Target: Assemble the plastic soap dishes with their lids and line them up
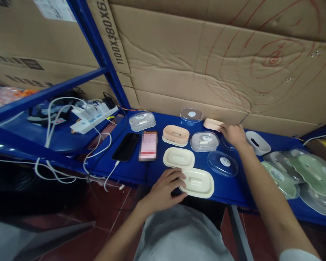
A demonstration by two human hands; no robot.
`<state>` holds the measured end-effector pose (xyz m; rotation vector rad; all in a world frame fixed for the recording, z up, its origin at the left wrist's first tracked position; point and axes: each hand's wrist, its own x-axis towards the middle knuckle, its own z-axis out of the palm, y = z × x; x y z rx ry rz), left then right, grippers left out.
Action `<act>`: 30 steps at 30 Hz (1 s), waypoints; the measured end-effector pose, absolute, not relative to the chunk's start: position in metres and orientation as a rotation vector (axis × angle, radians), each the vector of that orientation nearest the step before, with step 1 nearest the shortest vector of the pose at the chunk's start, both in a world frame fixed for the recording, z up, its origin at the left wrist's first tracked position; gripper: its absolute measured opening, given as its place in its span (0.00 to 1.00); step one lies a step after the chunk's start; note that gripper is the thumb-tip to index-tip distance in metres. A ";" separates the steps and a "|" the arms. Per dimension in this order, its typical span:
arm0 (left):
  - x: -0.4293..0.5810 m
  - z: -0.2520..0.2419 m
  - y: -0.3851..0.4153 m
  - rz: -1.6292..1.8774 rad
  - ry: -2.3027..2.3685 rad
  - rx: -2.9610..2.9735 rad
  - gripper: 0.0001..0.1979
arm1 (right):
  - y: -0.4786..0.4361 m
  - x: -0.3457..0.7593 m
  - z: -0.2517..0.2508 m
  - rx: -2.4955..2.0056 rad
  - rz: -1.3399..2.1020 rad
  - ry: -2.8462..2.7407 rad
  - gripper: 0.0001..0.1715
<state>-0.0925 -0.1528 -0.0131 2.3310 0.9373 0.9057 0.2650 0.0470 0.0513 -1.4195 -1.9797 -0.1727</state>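
Note:
My left hand [170, 188] curls round the left end of a cream soap dish tray [202, 183], its fingers on the rim and the thumb by the near edge. Just behind lies a second cream soap dish tray [178, 158]. Farther back, my right hand [235, 136] pinches the right end of a peach soap dish insert [213, 124] near the cardboard. A peach insert on a cream base [175, 135] stands left of centre. Clear lids [204, 141] with round stickers lie around, one [222, 164] in front of my right hand. Another is partly hidden beneath that hand.
At right are stacked green soap dishes with clear lids [312, 174] and a pale slotted insert [258, 142]. Two phones [148, 145] lie left, near a power strip [93, 116] with loose white cables. Cardboard [163, 65] walls the back of the blue table; a blue frame stands left.

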 end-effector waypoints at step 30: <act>-0.094 -0.023 -0.152 0.885 1.009 2.283 0.29 | -0.192 0.173 -0.022 -1.131 0.038 -2.324 0.24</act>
